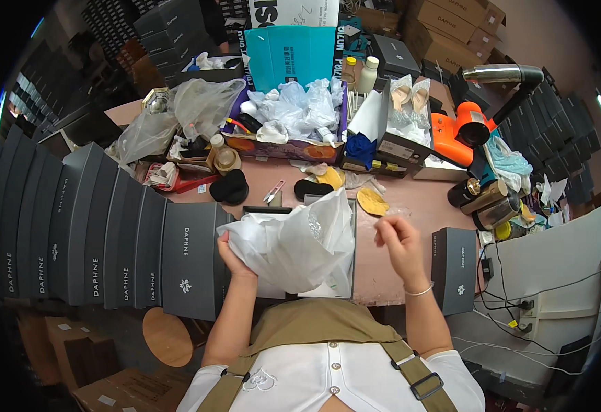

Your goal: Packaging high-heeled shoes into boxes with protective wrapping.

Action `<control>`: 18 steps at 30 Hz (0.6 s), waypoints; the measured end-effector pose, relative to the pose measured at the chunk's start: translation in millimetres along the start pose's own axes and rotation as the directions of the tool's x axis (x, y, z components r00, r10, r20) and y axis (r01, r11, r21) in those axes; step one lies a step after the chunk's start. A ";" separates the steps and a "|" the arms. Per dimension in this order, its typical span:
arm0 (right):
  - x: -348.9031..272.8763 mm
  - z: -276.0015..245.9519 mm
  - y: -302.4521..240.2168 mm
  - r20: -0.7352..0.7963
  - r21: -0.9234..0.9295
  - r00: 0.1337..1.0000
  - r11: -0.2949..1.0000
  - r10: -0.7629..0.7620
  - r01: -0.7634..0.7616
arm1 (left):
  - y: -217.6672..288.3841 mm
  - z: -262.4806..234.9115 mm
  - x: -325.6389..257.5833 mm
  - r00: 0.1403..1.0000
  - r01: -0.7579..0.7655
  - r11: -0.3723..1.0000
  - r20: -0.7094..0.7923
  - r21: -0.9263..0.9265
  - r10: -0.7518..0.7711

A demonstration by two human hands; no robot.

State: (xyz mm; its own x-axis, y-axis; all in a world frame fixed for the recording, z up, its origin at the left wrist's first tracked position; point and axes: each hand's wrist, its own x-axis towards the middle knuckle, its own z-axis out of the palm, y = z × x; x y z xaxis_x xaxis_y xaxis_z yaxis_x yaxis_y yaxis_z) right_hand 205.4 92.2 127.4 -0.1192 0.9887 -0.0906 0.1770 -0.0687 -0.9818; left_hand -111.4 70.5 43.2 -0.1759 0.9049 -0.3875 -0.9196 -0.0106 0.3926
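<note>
My left hand [235, 256] is closed on a crumpled bundle of white tissue paper [280, 250]. Something glittery shows through the paper near its upper right, but its shape is mostly hidden. Beneath the bundle lies an open dark shoe box [352, 247], its inside partly covered by the paper. My right hand [402, 246] is raised to the right of the box, apart from the paper, with its fingers curled in and nothing visible in them. Beyond the box are a pair of small scissors [273, 191] and two black pads, one being this rounded pad [229, 187].
Grey shoe boxes stand in a row [115, 233] at left; another grey box [453, 268] stands at right. Behind are a carton of plastic bags [293, 110], a box with glittery shoes [407, 113], an orange heat tool [455, 134] and metal cups [496, 206]. Cables [513, 302] hang at right.
</note>
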 end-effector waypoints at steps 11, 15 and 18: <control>-23.1 9.5 73.2 0.336 0.528 0.926 0.779 0.173 -0.338 | 12.3 -14.5 -33.9 0.996 -0.058 0.835 -0.025 0.548 0.085; -34.0 -39.9 60.4 0.285 0.549 0.923 0.746 0.258 -0.378 | 95.9 18.0 -33.7 0.657 -0.605 0.496 0.038 0.622 0.753; -36.7 -40.6 32.0 0.196 0.175 0.952 0.947 0.234 -0.268 | 92.8 71.5 -55.7 0.057 -0.479 -0.769 0.889 0.424 0.455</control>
State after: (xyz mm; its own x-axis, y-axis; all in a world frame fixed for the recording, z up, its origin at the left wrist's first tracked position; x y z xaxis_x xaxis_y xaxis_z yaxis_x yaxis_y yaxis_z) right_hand 255.0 59.2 106.1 -0.2640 0.8994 -0.3483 0.0288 -0.3536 -0.9349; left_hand -161.8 49.5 160.8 -0.1163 0.4244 0.8980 0.9402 -0.2445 0.2373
